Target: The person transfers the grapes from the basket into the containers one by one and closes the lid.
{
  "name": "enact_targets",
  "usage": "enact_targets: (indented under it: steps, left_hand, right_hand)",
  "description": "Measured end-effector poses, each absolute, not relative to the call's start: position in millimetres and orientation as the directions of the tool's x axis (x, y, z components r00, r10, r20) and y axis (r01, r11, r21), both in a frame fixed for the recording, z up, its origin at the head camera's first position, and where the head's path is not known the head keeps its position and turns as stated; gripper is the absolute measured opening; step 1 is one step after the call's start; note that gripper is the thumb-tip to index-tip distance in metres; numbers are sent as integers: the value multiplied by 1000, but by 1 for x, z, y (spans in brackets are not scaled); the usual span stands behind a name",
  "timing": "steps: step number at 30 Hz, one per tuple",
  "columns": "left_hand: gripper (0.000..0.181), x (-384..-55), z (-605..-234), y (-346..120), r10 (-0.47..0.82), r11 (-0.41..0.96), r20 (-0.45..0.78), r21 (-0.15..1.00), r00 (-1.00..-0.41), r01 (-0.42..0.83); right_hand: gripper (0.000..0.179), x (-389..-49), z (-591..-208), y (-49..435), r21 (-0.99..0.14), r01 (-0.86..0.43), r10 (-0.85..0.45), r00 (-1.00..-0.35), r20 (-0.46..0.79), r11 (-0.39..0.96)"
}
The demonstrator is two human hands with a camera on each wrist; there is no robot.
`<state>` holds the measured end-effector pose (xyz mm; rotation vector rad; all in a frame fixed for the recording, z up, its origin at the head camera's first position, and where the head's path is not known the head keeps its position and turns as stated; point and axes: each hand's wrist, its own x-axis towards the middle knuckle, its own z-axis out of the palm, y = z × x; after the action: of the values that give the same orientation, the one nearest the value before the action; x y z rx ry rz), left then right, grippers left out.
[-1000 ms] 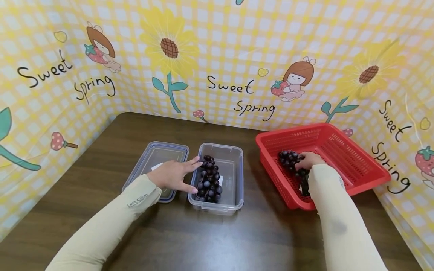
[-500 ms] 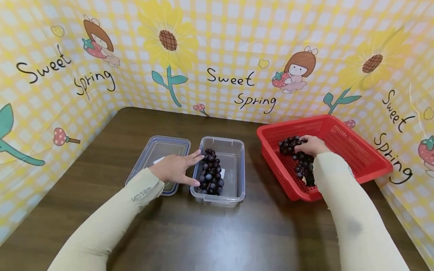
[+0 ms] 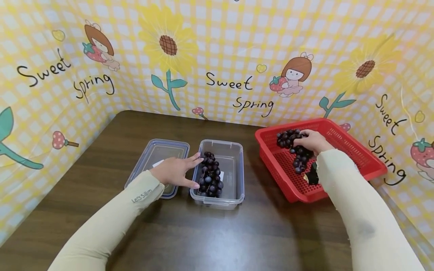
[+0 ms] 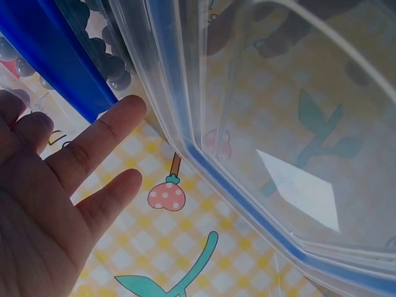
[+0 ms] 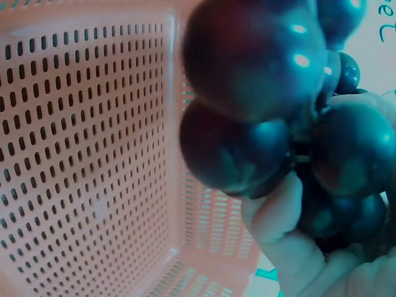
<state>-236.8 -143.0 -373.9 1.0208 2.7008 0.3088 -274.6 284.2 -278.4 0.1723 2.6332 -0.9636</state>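
My right hand (image 3: 313,142) grips a bunch of dark grapes (image 3: 300,158) over the left part of the red basket (image 3: 367,173). In the right wrist view the fingers curl in among the large dark grapes (image 5: 247,55). My left hand (image 3: 174,172) spreads its straight fingers at the left rim of the clear plastic container (image 3: 230,203), fingertips right at the edge. Another bunch of dark grapes (image 3: 211,177) lies along the left side inside that container. The left wrist view shows the left hand (image 4: 68,167) with fingers extended near the container's wall.
A clear lid with a blue seal (image 3: 157,147) lies left of the container, partly under my left hand. Something black and cream (image 3: 312,176) sits on the basket's floor near my right sleeve. A patterned cloth (image 3: 223,45) hangs behind the dark wooden table (image 3: 190,241).
My right hand has risen with the bunch of grapes from the basket floor, uncovering more of the black and cream thing. The left hand has stayed at the container's rim.
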Motion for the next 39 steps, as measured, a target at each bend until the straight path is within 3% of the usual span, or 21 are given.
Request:
enact_targets:
  steps: [6, 13, 20, 26, 39]
  left_hand:
    - [93, -239, -375, -143, 656, 745, -151, 286, -739, 603]
    - [94, -233, -381, -146, 664, 737, -157, 301, -731, 605]
    - [93, -235, -379, -145, 663, 741, -136, 262, -736, 619]
    - [93, -235, -375, -144, 670, 734, -129, 261, -731, 627]
    - [92, -235, -378, -144, 669, 732, -128, 286, -732, 619]
  right_hand:
    - [72, -276, -265, 270, -637, 204, -7, -950, -313, 743]
    - [73, -272, -264, 245, -740, 274, 21, -943, -331, 614]
    - [69, -266, -260, 224, -827, 229, 12, -965, -260, 513]
    - [65, -263, -265, 197, -891, 258, 12, -962, -274, 374]
    - [59, -253, -286, 137, -943, 244, 17, -969, -247, 227]
